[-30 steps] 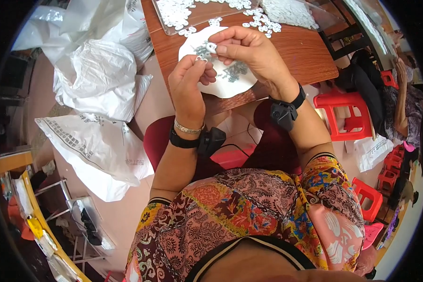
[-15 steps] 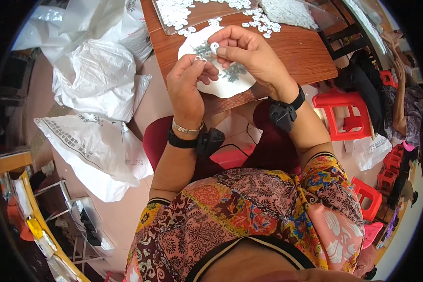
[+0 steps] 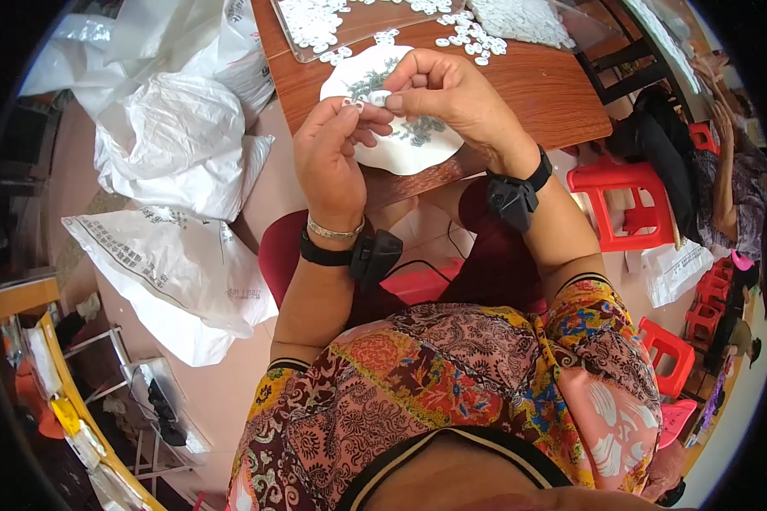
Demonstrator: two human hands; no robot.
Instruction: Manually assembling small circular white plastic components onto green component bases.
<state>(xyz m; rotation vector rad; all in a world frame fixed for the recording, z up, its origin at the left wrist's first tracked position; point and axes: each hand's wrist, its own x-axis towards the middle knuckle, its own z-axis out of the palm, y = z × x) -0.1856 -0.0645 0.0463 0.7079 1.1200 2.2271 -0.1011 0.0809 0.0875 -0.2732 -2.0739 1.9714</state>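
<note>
Between the thumb and fingers of my left hand (image 3: pixel 327 166) is a small white plastic piece with a hole (image 3: pixel 353 105). My right hand (image 3: pixel 456 95) pinches another small white plastic piece (image 3: pixel 378 99). The two pieces are close together, and whether they touch cannot be made out. Both hands are over a white plate (image 3: pixel 400 164) near the table's front edge. Small grey parts (image 3: pixel 422 130) lie in piles on that plate, too small to name and partly hidden by my hands.
On the brown wooden table (image 3: pixel 541 94), loose white oval pieces (image 3: pixel 473 38) lie beyond the plate, beside a clear tray (image 3: pixel 311 53) and a filled clear bag (image 3: pixel 524 21). White sacks (image 3: pixel 175 140) stand at the left. A red stool (image 3: pixel 626 204) is at the right, near another person (image 3: pixel 729 196).
My right hand has moved slightly left and down, turning its white piece and bringing it next to the one in my left hand. My left hand has shifted slightly left.
</note>
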